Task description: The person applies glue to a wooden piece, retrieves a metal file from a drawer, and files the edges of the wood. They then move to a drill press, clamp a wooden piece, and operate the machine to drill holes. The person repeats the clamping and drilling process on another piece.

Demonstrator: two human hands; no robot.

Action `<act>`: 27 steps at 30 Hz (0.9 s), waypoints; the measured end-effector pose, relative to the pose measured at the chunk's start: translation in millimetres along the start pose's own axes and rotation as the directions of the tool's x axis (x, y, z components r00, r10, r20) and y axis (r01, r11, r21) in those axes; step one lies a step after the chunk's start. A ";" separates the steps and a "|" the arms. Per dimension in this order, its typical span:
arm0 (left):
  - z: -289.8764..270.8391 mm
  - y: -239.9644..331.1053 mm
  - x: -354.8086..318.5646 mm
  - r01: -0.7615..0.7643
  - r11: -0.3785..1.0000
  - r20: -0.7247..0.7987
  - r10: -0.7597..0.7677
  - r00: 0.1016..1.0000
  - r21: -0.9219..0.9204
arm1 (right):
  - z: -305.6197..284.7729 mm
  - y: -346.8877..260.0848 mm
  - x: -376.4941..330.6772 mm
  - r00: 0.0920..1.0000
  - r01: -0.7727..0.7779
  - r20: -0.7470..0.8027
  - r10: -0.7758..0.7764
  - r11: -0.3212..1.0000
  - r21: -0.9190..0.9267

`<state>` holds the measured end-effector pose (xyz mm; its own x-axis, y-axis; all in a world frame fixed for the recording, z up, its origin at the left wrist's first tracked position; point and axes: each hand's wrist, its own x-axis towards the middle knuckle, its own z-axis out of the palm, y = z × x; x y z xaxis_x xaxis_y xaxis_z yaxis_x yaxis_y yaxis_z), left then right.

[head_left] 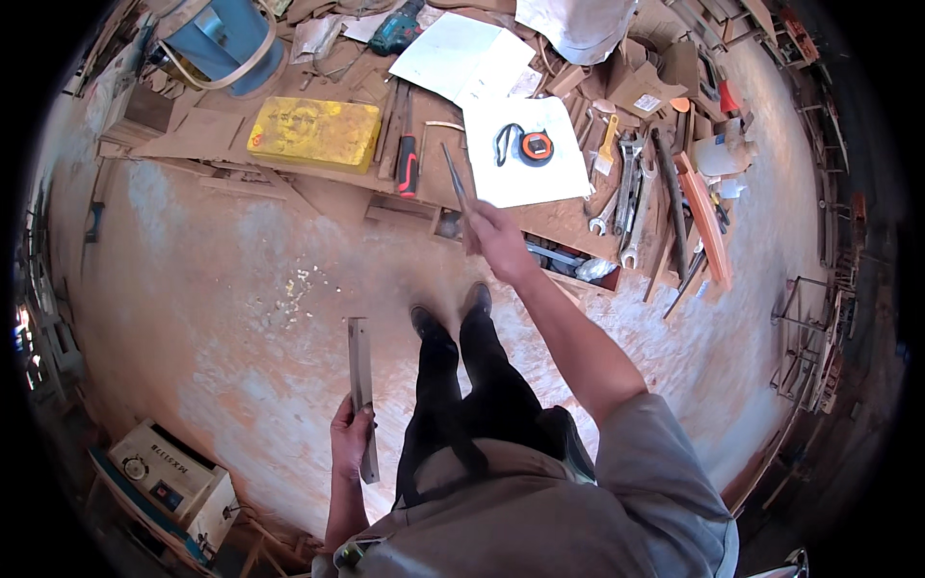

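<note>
Low on the left, my left hand (349, 438) is closed around a flat, straight greyish-brown strip (358, 366), held upright; whether it is wood or metal I cannot tell. My right hand (496, 238) reaches to the front edge of the cluttered workbench (337, 197) and grips a slim, tapered dark tool (453, 173), its point towards the bench. The fingers hide its lower end. Right of that tool, an orange and black tape measure (536, 145) with a black strap lies on white paper (487, 185). A red and black handled screwdriver (407, 166) lies to its left.
A yellow box (315, 132) and a blue bucket (222, 43) stand on the bench's left, a green drill (395, 29) at the back. Several wrenches (631, 197) and a reddish wood piece (703, 222) lie at the right. A boxy machine (169, 477) sits lower left.
</note>
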<state>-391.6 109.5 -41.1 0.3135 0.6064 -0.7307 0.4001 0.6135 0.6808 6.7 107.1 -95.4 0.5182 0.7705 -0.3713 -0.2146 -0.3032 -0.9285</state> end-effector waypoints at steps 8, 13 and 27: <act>32.3 49.2 31.1 -0.059 0.996 0.115 0.051 0.992 0.066 | -16.2 23.4 -114.0 0.951 -0.289 0.130 0.280 0.660 0.693; 64.1 86.0 56.9 -0.131 0.986 0.194 0.109 0.975 0.103 | -34.2 32.0 -137.5 0.960 -0.264 0.142 0.243 0.605 0.751; 137.6 167.2 74.2 -0.438 0.805 0.257 0.360 0.897 0.400 | -101.8 27.0 -168.3 0.967 -0.179 0.012 0.254 0.647 0.741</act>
<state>-183.0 187.5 11.6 0.6464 0.6348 -0.4234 0.5295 0.0263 0.8479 -2.0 -87.8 -58.8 0.4370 0.6746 -0.5949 -0.8450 0.0813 -0.5285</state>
